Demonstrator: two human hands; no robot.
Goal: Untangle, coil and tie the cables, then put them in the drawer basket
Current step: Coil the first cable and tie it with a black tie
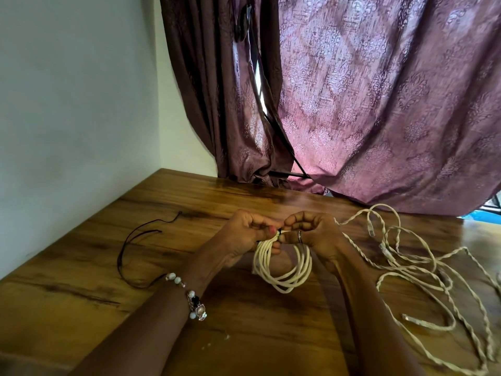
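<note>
Both hands, left (245,234) and right (311,232), are pinched on a black tie (279,231) atop the coil (282,270) above the counter (135,267); knotting is judged underway, tightening needed next.

Domestic room, likely a home: patterned purple curtains (379,104) hang over a window, plain painted wall (76,104) meets a wood-grain worktop (108,280) in the corner.

1 head-worn camera looks forward and down, close over the wooden table (81,267).
</note>
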